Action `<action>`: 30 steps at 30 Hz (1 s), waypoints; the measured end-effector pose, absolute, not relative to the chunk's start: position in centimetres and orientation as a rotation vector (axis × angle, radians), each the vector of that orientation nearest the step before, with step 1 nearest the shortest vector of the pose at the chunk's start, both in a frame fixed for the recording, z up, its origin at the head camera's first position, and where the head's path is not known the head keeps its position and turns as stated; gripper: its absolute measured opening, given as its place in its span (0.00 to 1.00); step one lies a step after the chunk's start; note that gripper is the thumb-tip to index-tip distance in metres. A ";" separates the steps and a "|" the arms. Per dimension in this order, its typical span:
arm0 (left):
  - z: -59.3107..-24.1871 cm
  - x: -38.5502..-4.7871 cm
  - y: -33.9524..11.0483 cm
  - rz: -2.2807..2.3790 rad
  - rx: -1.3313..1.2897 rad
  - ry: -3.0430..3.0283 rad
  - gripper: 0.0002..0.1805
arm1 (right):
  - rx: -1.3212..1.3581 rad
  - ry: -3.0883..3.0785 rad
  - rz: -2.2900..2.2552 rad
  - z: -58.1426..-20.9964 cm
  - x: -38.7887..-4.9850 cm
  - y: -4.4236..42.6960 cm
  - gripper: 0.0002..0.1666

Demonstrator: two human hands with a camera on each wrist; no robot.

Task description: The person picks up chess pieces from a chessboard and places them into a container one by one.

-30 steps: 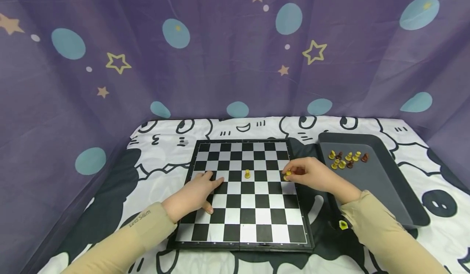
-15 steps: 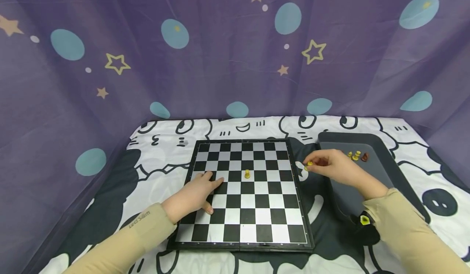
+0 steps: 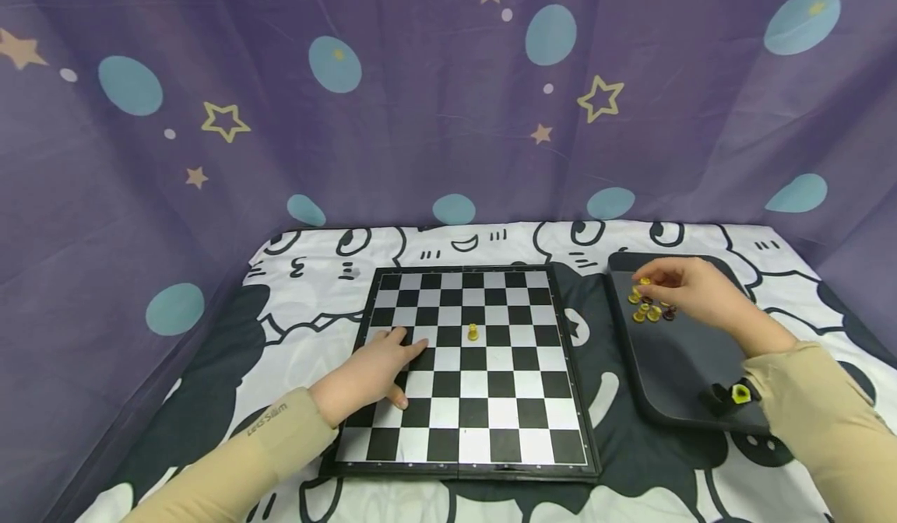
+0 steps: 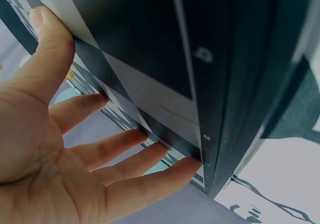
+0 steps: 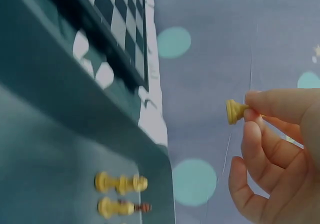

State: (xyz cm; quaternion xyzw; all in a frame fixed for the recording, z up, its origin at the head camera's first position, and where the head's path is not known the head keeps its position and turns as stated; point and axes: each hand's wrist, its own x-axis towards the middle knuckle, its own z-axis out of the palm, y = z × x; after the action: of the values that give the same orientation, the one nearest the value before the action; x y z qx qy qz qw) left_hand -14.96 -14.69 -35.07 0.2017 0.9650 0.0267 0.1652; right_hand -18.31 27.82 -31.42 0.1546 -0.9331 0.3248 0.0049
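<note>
My left hand (image 3: 367,367) rests on the left side of the black-and-white chessboard (image 3: 501,406), fingers spread, their tips touching the squares in the left wrist view. A lone yellow chess piece (image 3: 473,332) stands upright near the middle of that board. Over the dark grey tray (image 3: 673,363) my right hand (image 3: 690,286) pinches another yellow chess piece (image 5: 233,111) between thumb and fingers. In the right wrist view it is held sideways, with its base showing and its top hidden by the fingers.
Several yellow chess pieces (image 3: 654,314) and brown chess pieces (image 3: 670,313) stand in the tray, partly hidden by my right hand. The tray's raised rim (image 3: 626,359) lies right of the board. A patterned cloth (image 3: 315,262) covers the table, with a purple curtain (image 3: 434,142) behind.
My right hand has carried the yellow chess piece from the board's right edge rightward to above the tray. The left hand and the piece on the board stay where they were.
</note>
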 end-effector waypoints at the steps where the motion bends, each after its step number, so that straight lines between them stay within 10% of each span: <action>1: -35.1 -15.0 -14.7 0.073 0.576 2.749 0.52 | 0.476 -2.916 1.011 -31.5 -18.4 28.2 0.12; 30: -35.1 -14.9 -14.7 0.065 0.581 2.750 0.51 | 0.191 -3.043 0.883 -37.1 -20.4 34.9 0.18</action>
State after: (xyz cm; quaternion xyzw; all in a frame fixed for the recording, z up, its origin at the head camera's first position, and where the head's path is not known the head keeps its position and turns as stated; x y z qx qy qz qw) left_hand -14.90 -14.74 -35.08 0.2039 0.9649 0.0228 0.1641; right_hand -20.44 34.90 -37.08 0.0601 -0.9586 0.2780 -0.0164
